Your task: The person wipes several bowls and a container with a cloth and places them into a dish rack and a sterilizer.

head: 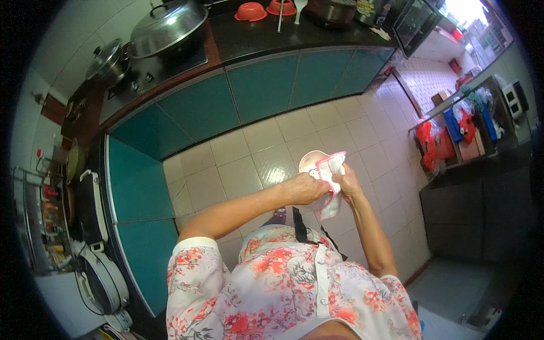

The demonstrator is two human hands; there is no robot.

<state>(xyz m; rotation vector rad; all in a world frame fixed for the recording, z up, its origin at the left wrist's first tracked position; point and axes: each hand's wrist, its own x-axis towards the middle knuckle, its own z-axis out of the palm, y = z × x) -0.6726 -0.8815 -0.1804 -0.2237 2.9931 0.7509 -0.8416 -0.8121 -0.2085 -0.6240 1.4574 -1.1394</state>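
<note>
In front of my body I hold a white cloth with a pink edge (pixel 330 168) in both hands, against a pale pink bowl or dish (pixel 309 160) with a printed figure. My left hand (pixel 309 188) has its fingers curled at the cloth's edge and covers the lower part of the dish. On the other side, my right hand (pixel 349 183) grips the cloth, with its thumb on top. The cloth's lower corner hangs below the hands. Which hand bears the dish's weight is hidden.
A dark counter (pixel 263 40) over teal cabinets (pixel 261 87) runs ahead, with red plastic bowls (pixel 250 12) and a large lidded wok (pixel 170 27). An electric griddle (pixel 100 278) stands at left. A shelf with plastic bags (pixel 437 140) is at right. Tiled floor (pixel 238 153) lies below.
</note>
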